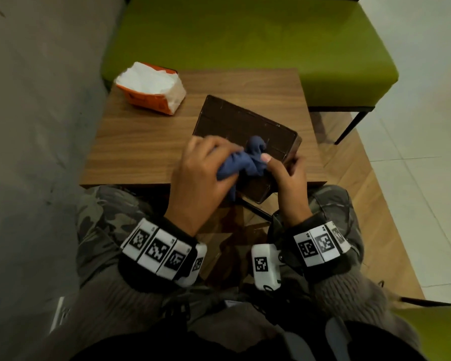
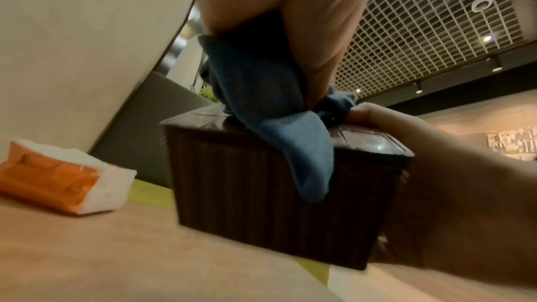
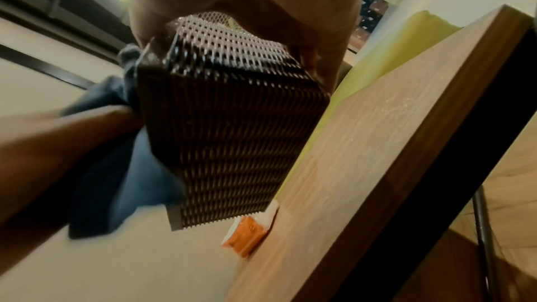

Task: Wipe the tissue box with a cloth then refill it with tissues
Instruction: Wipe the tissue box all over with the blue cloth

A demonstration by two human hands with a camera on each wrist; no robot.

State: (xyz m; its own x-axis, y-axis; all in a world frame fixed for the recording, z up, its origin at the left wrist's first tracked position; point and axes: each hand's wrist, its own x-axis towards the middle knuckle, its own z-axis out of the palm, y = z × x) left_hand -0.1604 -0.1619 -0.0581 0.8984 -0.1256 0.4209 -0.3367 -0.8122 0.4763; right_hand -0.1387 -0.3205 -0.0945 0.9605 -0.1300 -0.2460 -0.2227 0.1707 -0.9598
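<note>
the left hand (image 1: 201,175) grips a bunched blue cloth (image 1: 245,160) against the top of the dark woven tissue box (image 1: 242,126), which the right hand (image 1: 289,178) clasps at the wooden table's (image 1: 141,152) near edge, the orange tissue pack (image 1: 151,88) well apart.

Right hand (image 3: 261,15) grips the dark woven box (image 3: 229,128) by its end.
Left hand (image 3: 52,146) presses a blue cloth (image 3: 116,187) to the box's side; an orange tissue pack (image 3: 247,235) lies on the wooden table (image 3: 377,157).
</note>
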